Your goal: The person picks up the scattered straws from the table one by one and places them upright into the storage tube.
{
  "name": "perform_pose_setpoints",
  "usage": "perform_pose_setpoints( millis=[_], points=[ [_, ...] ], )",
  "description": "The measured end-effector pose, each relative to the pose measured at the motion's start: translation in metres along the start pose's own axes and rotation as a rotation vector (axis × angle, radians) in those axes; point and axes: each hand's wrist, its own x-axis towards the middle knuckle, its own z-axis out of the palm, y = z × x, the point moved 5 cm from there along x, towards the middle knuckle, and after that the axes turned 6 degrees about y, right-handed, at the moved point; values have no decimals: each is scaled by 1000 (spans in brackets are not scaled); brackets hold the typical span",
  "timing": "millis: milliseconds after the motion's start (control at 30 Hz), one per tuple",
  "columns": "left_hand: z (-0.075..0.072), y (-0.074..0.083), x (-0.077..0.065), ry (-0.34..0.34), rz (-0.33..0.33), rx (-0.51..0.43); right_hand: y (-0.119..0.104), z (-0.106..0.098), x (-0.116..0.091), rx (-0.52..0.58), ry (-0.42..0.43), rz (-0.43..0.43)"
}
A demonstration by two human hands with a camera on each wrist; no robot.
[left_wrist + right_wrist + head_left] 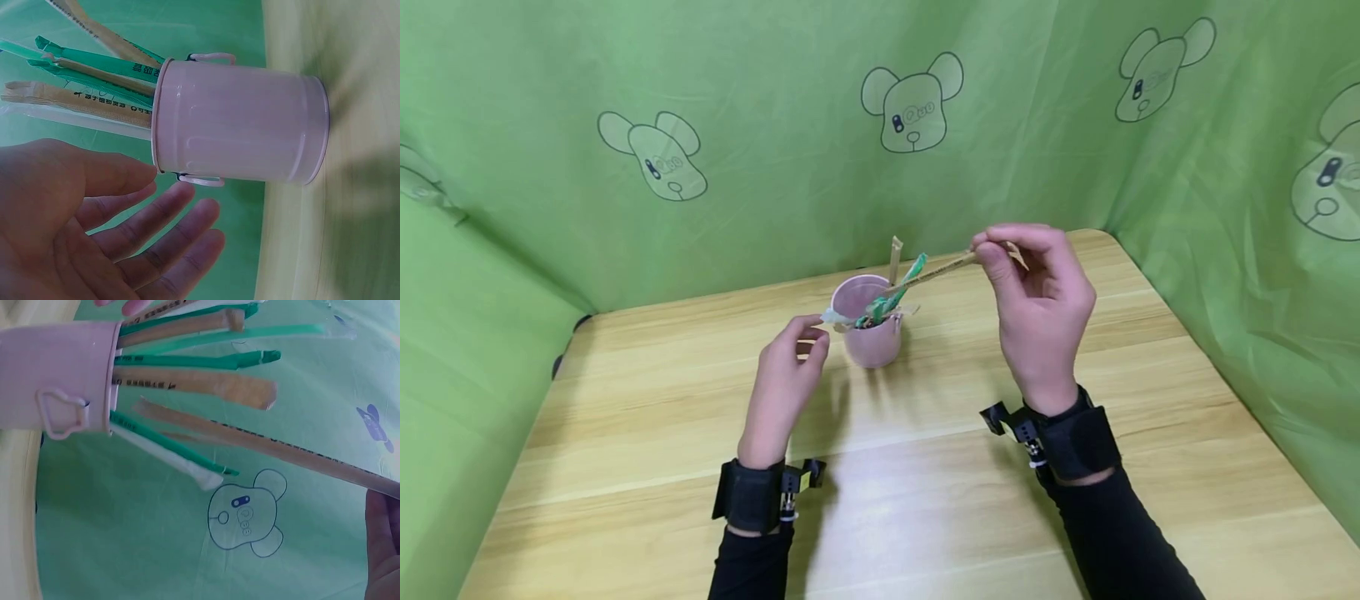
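Observation:
A small pink bucket (pixel 874 348) with handles on its sides stands upright on the table, holding several wrapped straws in brown, green and white. My right hand (pixel 1047 312) pinches one end of a brown paper-wrapped straw (pixel 943 270) between thumb and fingers. The straw's far end hangs over the bucket's mouth; in the right wrist view this wrapped straw (pixel 262 442) is outside the rim. My left hand (pixel 788 362) is at the bucket's left side with fingers relaxed. In the left wrist view its thumb meets the rim of the bucket (pixel 240 125); whether it touches is unclear.
Beneath the bucket is a light wooden table (pixel 895 500). Green cloth (pixel 775 192) printed with bear heads hangs behind the table and along both sides. Other wrapped straws, like the green straw (pixel 200 360), stick out of the bucket at various angles.

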Motion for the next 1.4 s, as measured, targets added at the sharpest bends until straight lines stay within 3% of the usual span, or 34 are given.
perform_pose_setpoints(
  millis=[100, 300, 633, 800, 1133, 1400],
  points=[
    [0, -1, 0, -2, 0, -1, 3, 4, -3, 10, -35, 6],
    [-1, -4, -2, 7, -12, 5, 23, 17, -16, -45, -218, 84],
    [1, -1, -2, 14, 18, -12, 50, 26, -37, -294, -474, 158],
    [4, 1, -1, -2, 19, -7, 61, 29, -47, -364, -567, 200],
    [7, 7, -1, 2, 72, 39, 70, 30, -55, -397, -633, 268],
    [10, 8, -1, -3, 66, 41, 74, 29, -56, -425, -642, 309]
  ],
)
